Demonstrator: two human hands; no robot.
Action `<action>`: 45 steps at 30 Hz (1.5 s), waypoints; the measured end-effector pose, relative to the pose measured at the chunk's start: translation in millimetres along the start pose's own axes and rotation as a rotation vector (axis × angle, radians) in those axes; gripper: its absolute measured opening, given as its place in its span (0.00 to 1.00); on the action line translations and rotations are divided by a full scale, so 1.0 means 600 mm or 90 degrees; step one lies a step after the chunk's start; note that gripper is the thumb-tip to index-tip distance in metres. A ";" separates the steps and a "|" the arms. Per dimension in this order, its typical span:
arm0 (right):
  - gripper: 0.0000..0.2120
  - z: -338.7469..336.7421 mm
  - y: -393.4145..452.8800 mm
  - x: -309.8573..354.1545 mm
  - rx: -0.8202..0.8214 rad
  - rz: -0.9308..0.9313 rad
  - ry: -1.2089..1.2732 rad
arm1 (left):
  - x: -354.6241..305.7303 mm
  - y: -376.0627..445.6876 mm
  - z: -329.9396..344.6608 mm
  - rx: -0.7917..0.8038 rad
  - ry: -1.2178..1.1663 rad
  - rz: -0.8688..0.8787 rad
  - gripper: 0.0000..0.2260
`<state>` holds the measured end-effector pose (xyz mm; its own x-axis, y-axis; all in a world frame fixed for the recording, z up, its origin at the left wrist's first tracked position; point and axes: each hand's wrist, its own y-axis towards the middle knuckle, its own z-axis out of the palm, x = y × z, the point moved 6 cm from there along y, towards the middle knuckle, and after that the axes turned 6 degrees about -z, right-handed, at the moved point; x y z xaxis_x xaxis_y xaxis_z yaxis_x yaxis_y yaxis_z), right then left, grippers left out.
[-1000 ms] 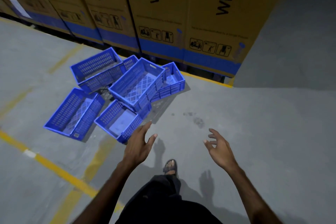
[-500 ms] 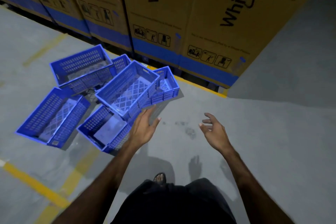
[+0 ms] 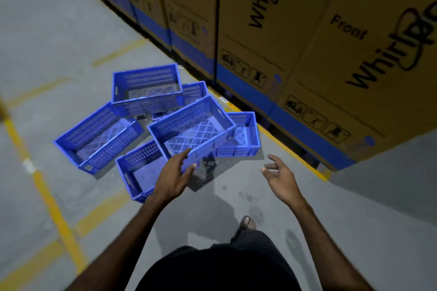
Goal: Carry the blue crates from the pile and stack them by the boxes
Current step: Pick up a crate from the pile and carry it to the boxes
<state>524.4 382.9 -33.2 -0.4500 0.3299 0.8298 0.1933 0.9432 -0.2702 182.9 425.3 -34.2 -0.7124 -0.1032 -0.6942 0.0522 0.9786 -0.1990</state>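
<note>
Several blue perforated plastic crates lie in a loose pile on the grey floor. The top crate (image 3: 192,131) sits tilted on the others. My left hand (image 3: 173,175) reaches its near corner, fingers spread and extended over the rim, thumb by the outer wall; I cannot see a closed grip. To the right, my right hand (image 3: 280,176) hovers over bare floor, fingers loosely curled, holding nothing. Other crates lie at the left (image 3: 99,136), at the back (image 3: 146,88), low in front (image 3: 139,172) and at the right (image 3: 243,133).
A row of tall brown Whirlpool cartons (image 3: 295,49) with blue bottom bands runs diagonally behind the pile. Yellow floor lines (image 3: 50,201) cross on the left. My sandalled foot (image 3: 247,223) shows below the hands. Open grey floor lies to the right.
I have stepped closer and the view has swung left. My left hand has moved forward onto the top crate's near corner. The right hand stays raised and empty.
</note>
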 end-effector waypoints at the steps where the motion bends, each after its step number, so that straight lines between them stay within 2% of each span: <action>1: 0.23 -0.008 0.027 0.004 0.021 -0.007 -0.004 | -0.006 0.007 0.000 -0.017 0.001 -0.015 0.26; 8: 0.22 -0.041 0.206 0.021 0.150 -0.065 -0.057 | -0.031 0.032 0.012 -0.123 -0.014 -0.144 0.27; 12: 0.21 -0.030 0.286 0.040 0.171 -0.081 -0.087 | -0.030 0.045 0.001 -0.155 -0.011 -0.199 0.29; 14: 0.21 -0.023 0.316 0.061 0.178 -0.084 -0.076 | -0.034 0.060 -0.010 -0.172 -0.022 -0.216 0.32; 18: 0.19 0.004 0.363 0.085 0.200 -0.086 -0.093 | -0.034 0.092 -0.025 -0.199 -0.042 -0.230 0.47; 19: 0.19 0.012 0.374 0.091 0.209 -0.087 -0.101 | -0.026 0.102 -0.025 -0.202 -0.042 -0.234 0.47; 24: 0.20 0.040 0.422 0.115 0.234 -0.080 -0.148 | 0.016 0.158 -0.013 -0.176 -0.039 -0.268 0.30; 32: 0.18 0.070 0.500 0.137 0.252 -0.014 -0.184 | 0.066 0.246 -0.014 -0.133 -0.068 -0.304 0.29; 38: 0.21 0.119 0.571 0.154 0.288 -0.019 -0.233 | 0.116 0.296 -0.019 -0.118 -0.078 -0.339 0.33; 41: 0.23 0.158 0.621 0.143 0.317 -0.015 -0.260 | 0.153 0.320 -0.007 -0.119 -0.079 -0.366 0.28; 45: 0.23 0.217 0.698 0.109 0.337 -0.014 -0.262 | 0.215 0.354 0.024 -0.125 -0.095 -0.406 0.28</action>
<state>462.5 804.6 -155.9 -0.7655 0.1998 0.6117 -0.2254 0.8071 -0.5457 112.3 617.5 -175.7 -0.4574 -0.6801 -0.5729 -0.4835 0.7309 -0.4817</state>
